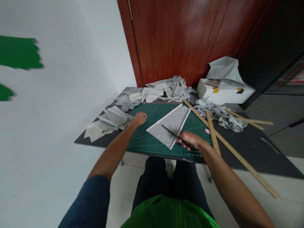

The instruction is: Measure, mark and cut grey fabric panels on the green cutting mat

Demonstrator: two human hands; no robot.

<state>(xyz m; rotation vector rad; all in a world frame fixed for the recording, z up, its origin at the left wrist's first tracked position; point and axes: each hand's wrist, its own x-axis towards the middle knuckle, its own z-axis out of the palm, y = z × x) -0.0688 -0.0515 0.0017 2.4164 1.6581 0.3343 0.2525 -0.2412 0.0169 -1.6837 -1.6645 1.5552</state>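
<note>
My right hand (188, 139) is closed around the handles of a pair of dark scissors (170, 131). Their blades point up and left over a light grey fabric piece (169, 122) with white strips along two edges. That piece lies on a green cutting mat (142, 139). Left of it, my left hand (141, 118) hovers near the mat's left side with its fingers curled closed; whatever they hold, if anything, is too small to make out. Beside that hand is a stack of grey and cream fabric pieces (114, 118).
Fabric scraps (154, 90) are heaped along the table's back edge. Wooden rulers (247, 163) cross the right side, one jutting past the front edge. Behind a second scrap heap (228, 118) stands a white box (223, 93). A wall borders the left.
</note>
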